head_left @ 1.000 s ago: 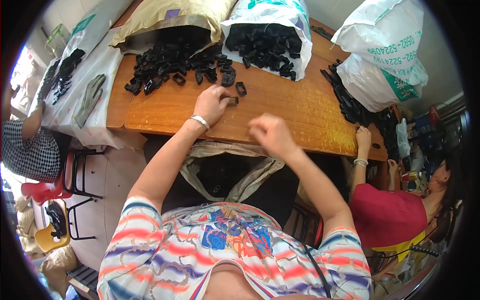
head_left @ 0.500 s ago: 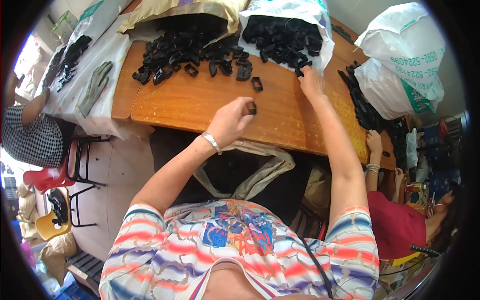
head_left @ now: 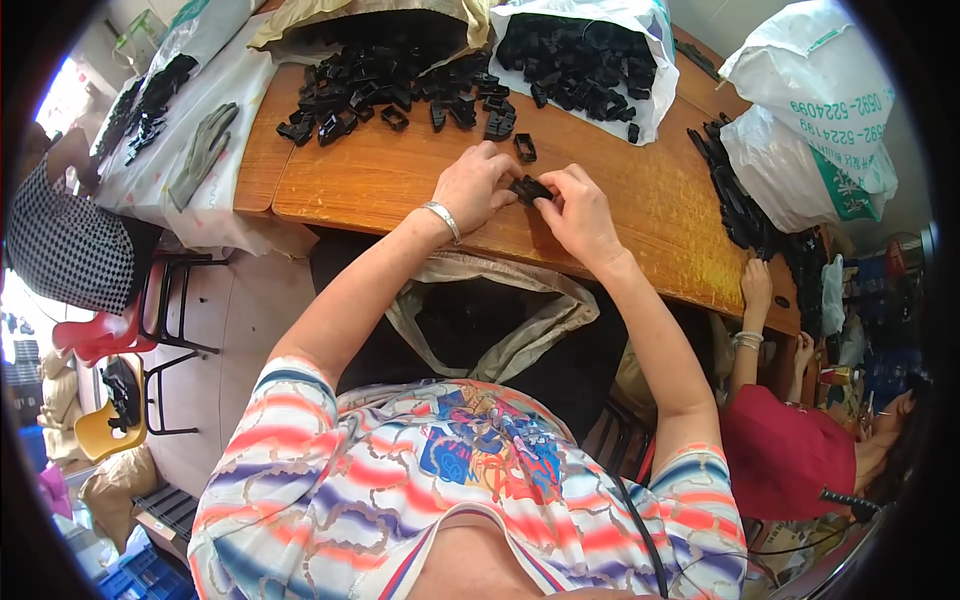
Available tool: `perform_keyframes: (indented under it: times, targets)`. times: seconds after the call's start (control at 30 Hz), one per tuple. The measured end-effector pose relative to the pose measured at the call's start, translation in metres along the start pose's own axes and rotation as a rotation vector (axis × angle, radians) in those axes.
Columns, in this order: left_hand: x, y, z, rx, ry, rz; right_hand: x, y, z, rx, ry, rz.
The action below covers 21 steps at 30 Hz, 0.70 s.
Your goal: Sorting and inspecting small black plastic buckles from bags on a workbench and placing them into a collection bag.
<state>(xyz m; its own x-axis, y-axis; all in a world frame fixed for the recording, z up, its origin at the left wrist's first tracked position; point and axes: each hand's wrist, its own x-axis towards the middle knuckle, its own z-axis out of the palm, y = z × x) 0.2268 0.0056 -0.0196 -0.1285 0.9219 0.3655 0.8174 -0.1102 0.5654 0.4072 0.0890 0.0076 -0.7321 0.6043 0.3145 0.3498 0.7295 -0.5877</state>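
Over the front part of the wooden table (head_left: 400, 200), my two hands meet around small black plastic parts (head_left: 530, 189). My left hand (head_left: 474, 188) pinches a black frame-shaped part from the left. From the right, my right hand (head_left: 580, 215) closes its thumb and fingers on another black piece, touching the first. Fingers hide much of both, so whether they are joined cannot be told. A loose black rectangular frame (head_left: 525, 148) lies just beyond my hands. Farther back, a heap of black frames (head_left: 370, 85) spills from a tan sack (head_left: 460, 25).
A white sack (head_left: 655, 100) of smaller black parts lies open at the back right. Full white plastic bags (head_left: 800, 150) stand beside long black pieces (head_left: 722, 190). A grey glove (head_left: 203, 155) rests at left. Other people sit on both sides. An open tan bag (head_left: 500, 265) hangs at my lap.
My right hand has come back from the white sack's opening with a black piece and now meets my left hand. The left hand has stayed near its place, still holding its part.
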Motion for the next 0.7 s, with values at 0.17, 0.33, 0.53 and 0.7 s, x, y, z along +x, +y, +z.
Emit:
perform_keyframes:
  times: [0.17, 0.33, 0.53, 0.7]
  targets:
    - [-0.001, -0.002, 0.004, -0.020, 0.010, -0.009, 0.002, 0.007, 0.006, -0.075, 0.019, -0.067]
    - [0.000, 0.000, 0.000, -0.037, -0.037, -0.070, 0.006, -0.004, 0.000, -0.262, -0.148, -0.110]
    - [0.003, -0.001, -0.002, -0.070, -0.022, -0.103, -0.003, 0.001, 0.019, -0.380, 0.058, -0.266]
    - [0.014, -0.023, -0.010, -0.166, -0.180, 0.027, -0.027, -0.020, 0.003, -0.232, -0.046, -0.104]
